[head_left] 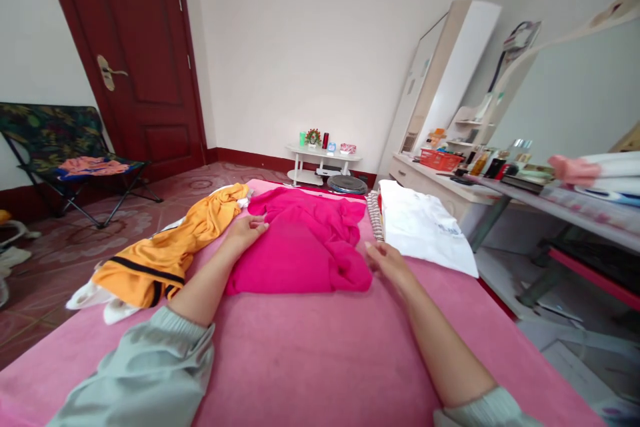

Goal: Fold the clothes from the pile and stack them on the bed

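A bright magenta garment [295, 247] lies on the pink surface [320, 353], its front edge fairly straight and its right side bunched. My left hand [246, 233] is at its left edge, fingers loosely bent and apart, gripping nothing visible. Just off the right edge is my right hand [390, 263], with fingers apart and nothing in them. To the left lies a crumpled orange garment [175, 240] with black stripes and white parts. On the right rests a white garment [420, 223], laid flat, with a striped cloth [375, 215] beside it.
A folding chair [75, 147] holding clothes stands at the left near the red door [140, 47]. A small white table [324, 155] is beyond the far edge. Dressers and a desk [575, 207] with bottles line the right side.
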A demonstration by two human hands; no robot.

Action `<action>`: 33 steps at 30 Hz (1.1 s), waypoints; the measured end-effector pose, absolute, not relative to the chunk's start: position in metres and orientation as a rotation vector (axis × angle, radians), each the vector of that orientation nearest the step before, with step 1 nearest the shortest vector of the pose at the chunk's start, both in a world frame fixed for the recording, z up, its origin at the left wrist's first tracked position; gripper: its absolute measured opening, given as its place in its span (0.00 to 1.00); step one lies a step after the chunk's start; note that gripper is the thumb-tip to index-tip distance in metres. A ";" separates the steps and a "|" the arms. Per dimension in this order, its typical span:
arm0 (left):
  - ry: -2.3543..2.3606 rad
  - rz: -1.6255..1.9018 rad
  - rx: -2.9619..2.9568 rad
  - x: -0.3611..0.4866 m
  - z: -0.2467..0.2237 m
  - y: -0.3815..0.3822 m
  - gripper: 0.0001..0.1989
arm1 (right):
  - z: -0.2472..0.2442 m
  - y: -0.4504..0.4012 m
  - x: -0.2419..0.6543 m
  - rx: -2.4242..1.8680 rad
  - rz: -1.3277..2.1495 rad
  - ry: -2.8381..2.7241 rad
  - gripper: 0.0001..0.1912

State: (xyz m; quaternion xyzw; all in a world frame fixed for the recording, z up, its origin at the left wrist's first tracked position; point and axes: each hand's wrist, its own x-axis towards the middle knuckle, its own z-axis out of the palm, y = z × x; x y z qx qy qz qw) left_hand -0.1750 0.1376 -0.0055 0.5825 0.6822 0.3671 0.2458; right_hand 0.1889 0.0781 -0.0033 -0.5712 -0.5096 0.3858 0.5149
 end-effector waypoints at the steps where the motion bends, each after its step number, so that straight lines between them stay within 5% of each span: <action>1: 1.881 0.936 1.648 -0.177 -0.005 0.137 0.21 | -0.001 0.074 0.186 -1.405 1.035 -1.296 0.19; 8: 2.120 0.522 1.908 -0.172 0.010 0.120 0.26 | 0.011 0.057 0.170 -1.284 1.441 -1.782 0.20; 18: 1.876 -0.031 1.917 -0.185 0.052 0.061 0.34 | 0.017 0.054 0.161 -1.130 1.306 -1.085 0.20; 27: 1.644 0.153 2.259 -0.213 0.019 0.027 0.11 | 0.018 0.041 0.162 -0.967 1.570 -1.399 0.38; 33: 1.564 0.498 2.354 -0.216 0.017 0.025 0.05 | 0.014 0.049 0.160 -1.137 1.507 -1.402 0.32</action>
